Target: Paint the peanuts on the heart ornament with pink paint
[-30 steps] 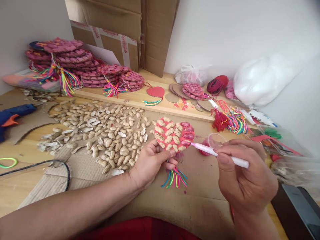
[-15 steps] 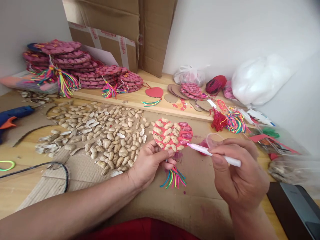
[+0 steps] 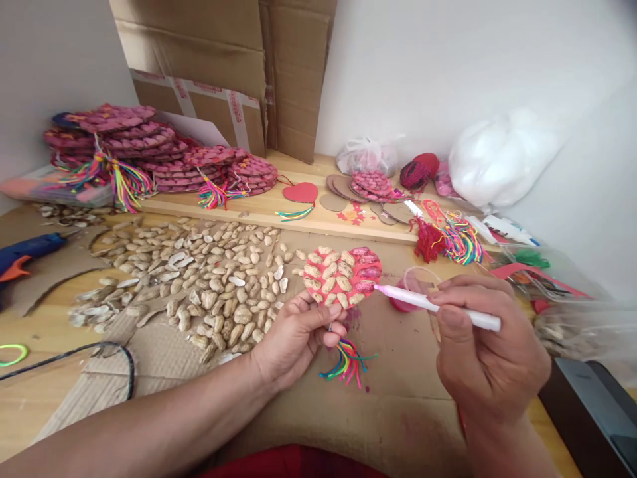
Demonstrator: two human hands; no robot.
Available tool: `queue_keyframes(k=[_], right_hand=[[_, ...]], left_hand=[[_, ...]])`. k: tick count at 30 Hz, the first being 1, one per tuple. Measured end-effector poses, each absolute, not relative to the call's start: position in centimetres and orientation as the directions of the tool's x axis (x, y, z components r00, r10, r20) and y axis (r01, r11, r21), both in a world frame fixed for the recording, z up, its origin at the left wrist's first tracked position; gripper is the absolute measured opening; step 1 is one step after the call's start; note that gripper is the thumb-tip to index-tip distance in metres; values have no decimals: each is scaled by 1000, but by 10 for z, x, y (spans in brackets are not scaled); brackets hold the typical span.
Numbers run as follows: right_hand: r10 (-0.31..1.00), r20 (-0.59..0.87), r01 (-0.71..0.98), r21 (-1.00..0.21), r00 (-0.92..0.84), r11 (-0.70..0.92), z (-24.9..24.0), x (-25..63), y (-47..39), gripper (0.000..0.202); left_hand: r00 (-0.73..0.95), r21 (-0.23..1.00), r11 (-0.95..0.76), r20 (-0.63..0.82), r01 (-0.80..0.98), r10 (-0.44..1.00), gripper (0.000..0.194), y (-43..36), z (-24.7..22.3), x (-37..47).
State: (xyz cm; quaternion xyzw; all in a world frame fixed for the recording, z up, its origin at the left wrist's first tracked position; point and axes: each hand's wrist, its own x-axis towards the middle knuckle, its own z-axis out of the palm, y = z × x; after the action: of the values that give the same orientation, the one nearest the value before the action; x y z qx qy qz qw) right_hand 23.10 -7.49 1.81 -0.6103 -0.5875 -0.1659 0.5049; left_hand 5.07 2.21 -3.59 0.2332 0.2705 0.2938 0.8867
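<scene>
- Left hand (image 3: pixel 293 338), fingers (image 3: pixel 326 316) pinching the red heart (image 3: pixel 354 277) by its lower edge!
- Right hand (image 3: pixel 490 352), fingers gripping the white pen (image 3: pixel 411 297), its tip right at a pink peanut (image 3: pixel 365 285) on the heart!
- Colourful tassel (image 3: pixel 347 362) just below the left fingers, loose peanuts (image 3: pixel 242 314) to their left!

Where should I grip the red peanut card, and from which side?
Probably its lower edge, pinched from the lower left, where the left hand holds it: the card is flat, peanuts fill much of its face, and the pen tip is at its right edge.
</scene>
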Motion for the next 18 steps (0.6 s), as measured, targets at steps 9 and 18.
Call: queue_keyframes(k=[9,18], right_hand=[[504,807,847,-473,307,243,21,228,-73,8],[493,801,817,-511,339,267,22,228,-73,9]], left_hand=[[711,508,764,-356,-398,607,15,24,-40,51],[729,476,788,-363,-390,580,22,24,-35,50]])
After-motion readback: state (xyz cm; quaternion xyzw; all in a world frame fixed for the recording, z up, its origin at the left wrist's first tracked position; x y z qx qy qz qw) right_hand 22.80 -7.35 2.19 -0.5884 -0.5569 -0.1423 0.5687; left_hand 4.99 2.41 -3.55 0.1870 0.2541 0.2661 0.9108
